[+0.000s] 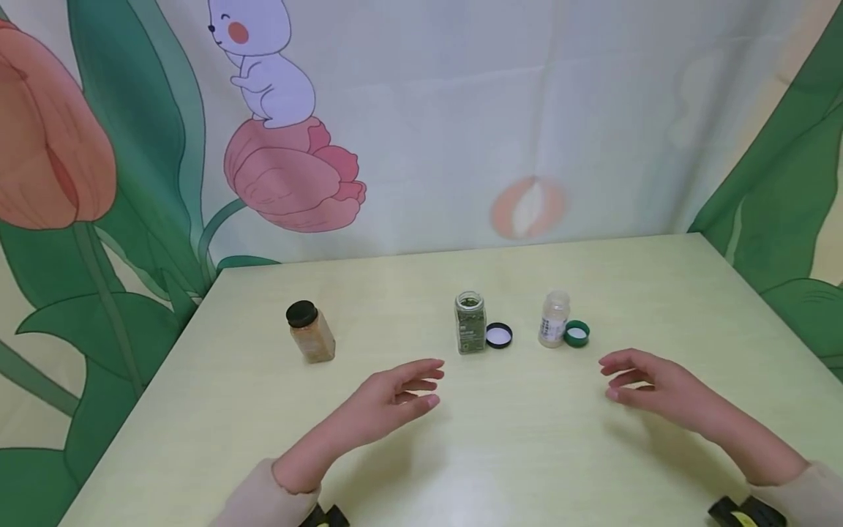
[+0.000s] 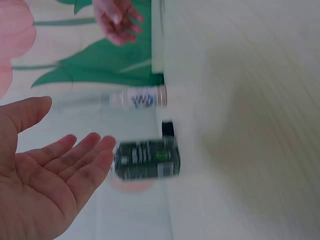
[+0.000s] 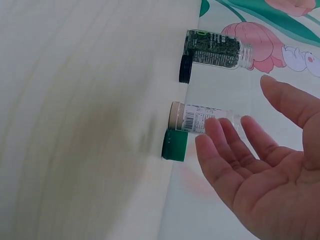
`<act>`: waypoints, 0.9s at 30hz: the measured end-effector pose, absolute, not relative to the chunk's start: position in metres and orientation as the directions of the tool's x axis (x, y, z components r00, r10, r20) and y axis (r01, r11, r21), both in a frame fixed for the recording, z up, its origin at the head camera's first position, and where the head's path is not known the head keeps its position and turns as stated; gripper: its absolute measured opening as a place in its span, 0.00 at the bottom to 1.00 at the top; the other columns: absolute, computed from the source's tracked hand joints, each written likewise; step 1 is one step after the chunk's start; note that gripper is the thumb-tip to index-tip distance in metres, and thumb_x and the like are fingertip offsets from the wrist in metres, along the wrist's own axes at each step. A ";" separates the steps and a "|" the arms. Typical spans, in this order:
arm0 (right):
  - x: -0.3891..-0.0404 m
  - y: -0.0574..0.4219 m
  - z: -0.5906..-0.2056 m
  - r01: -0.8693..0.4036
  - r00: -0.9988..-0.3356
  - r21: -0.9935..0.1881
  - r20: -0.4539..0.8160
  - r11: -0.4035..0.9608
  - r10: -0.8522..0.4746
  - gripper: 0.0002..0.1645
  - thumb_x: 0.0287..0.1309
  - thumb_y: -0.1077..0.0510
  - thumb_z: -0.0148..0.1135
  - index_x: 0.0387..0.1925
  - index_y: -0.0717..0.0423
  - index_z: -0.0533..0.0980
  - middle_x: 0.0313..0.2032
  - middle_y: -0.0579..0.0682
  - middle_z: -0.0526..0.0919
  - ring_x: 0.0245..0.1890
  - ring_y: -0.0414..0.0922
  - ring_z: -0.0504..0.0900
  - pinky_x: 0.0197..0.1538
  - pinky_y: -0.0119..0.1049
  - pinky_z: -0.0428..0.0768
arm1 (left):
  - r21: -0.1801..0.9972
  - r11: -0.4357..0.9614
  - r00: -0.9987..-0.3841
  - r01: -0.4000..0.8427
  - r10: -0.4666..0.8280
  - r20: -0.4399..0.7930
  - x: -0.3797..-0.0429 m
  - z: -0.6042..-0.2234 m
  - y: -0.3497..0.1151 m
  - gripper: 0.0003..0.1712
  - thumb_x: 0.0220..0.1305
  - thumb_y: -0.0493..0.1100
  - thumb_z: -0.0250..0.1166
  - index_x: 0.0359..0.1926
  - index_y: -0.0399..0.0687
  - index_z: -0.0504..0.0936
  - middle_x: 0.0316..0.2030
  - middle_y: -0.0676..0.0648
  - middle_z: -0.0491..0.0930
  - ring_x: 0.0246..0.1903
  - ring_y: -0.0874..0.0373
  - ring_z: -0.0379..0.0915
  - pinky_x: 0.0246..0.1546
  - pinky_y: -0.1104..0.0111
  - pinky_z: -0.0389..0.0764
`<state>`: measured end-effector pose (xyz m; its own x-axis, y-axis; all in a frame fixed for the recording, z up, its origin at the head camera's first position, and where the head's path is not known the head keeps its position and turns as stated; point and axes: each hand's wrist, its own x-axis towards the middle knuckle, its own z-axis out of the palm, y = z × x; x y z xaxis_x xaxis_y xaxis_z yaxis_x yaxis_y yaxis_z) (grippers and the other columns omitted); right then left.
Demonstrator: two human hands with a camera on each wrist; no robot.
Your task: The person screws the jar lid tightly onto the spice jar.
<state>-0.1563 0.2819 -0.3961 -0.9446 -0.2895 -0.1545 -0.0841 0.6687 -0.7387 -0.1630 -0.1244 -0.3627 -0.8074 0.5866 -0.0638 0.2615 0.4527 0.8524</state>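
Observation:
My left hand hovers above the table with loosely bent fingers and holds nothing. Beyond its fingertips stands an uncapped glass jar of dried green herbs, with its black lid lying beside it. My right hand is also raised and holds nothing, its fingers relaxed. Nearest to it are a green cap on the table and a small clear bottle with a white label, uncapped and upright. The right wrist view shows this bottle partly behind the fingertips.
A jar of orange-brown spice with a black lid stands at the left of the pale table. Behind the table hangs a printed cloth with tulips and a white animal. Black wrist devices sit at both sleeves.

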 end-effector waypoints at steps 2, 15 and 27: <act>-0.158 0.282 -0.398 -0.087 -0.950 -0.734 -0.142 0.674 -0.278 0.30 0.69 0.54 0.65 0.65 0.66 0.71 0.60 0.66 0.80 0.58 0.60 0.83 0.53 0.44 0.87 | 0.858 0.439 -0.796 0.267 0.602 -0.060 -0.165 -0.366 -0.112 0.31 0.76 0.44 0.60 0.74 0.38 0.66 0.70 0.34 0.72 0.69 0.39 0.72 0.67 0.54 0.78; -0.181 0.275 -0.397 -0.102 -0.967 -0.686 -0.102 0.721 -0.234 0.37 0.68 0.53 0.66 0.70 0.68 0.65 0.64 0.71 0.75 0.64 0.68 0.76 0.61 0.61 0.81 | 0.910 0.380 -0.765 0.167 0.632 -0.124 -0.183 -0.383 -0.035 0.39 0.74 0.42 0.63 0.79 0.41 0.58 0.77 0.37 0.63 0.77 0.43 0.60 0.73 0.52 0.71; -0.196 0.271 -0.395 -0.092 -0.976 -0.663 -0.090 0.743 -0.200 0.37 0.67 0.55 0.66 0.69 0.69 0.64 0.65 0.73 0.72 0.65 0.71 0.72 0.62 0.66 0.78 | 0.892 0.398 -0.814 0.215 0.578 -0.061 -0.201 -0.383 0.008 0.41 0.71 0.41 0.65 0.79 0.41 0.58 0.77 0.39 0.63 0.77 0.45 0.61 0.73 0.53 0.72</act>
